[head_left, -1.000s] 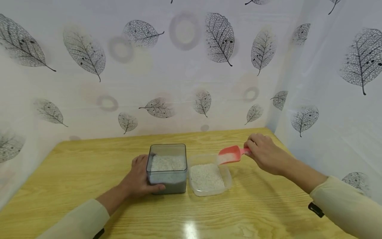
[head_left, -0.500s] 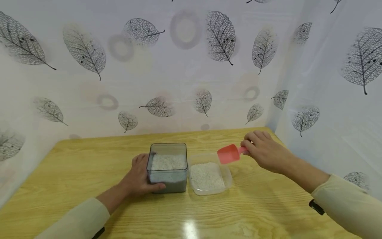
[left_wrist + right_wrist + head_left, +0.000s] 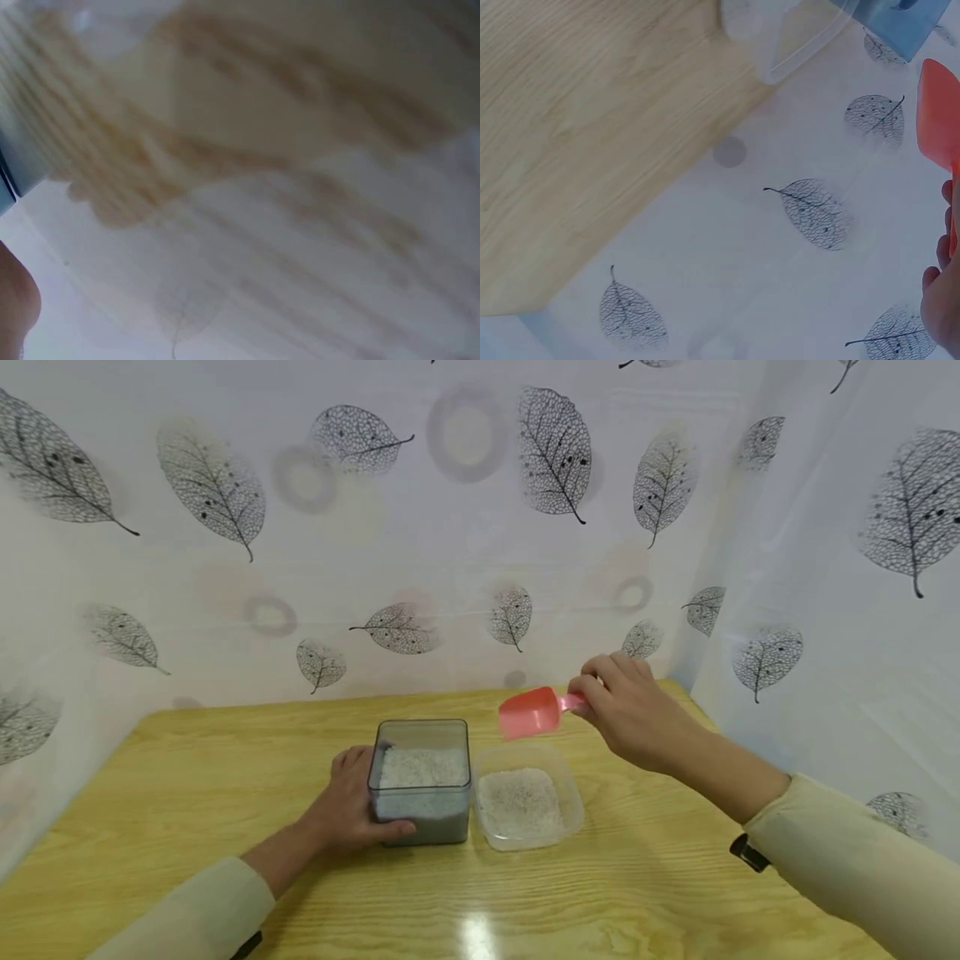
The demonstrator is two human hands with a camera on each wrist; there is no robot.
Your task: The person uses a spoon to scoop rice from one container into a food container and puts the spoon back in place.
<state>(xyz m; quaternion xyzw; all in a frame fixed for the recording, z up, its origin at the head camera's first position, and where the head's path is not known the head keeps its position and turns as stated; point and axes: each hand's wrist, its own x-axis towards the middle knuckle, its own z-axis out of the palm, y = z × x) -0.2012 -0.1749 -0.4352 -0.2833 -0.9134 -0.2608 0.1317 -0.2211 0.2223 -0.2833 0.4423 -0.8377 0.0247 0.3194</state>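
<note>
My left hand (image 3: 348,810) holds a square grey see-through container (image 3: 427,818) by its left side, thumb along the front. White grains (image 3: 423,768), like rice, fill much of it. Right beside it stands a low clear plastic tub (image 3: 572,806) with a bed of the same grains (image 3: 519,806). My right hand (image 3: 633,714) grips a red-pink scoop (image 3: 529,712) by its handle, above the tub's back edge; its bowl looks empty. In the right wrist view the scoop (image 3: 936,112) shows at the right edge. The left wrist view catches just the container's corner (image 3: 19,157).
Both containers stand on a wood-grain table (image 3: 225,777). A pale curtain with leaf prints (image 3: 465,552) rises behind the table and along its sides. Dark bands are strapped at both sleeves, such as the right wristband (image 3: 750,853).
The scoop tipped over the tub and its grains left the bowl. My right hand then carried the scoop up and left. My left hand and both containers stayed put.
</note>
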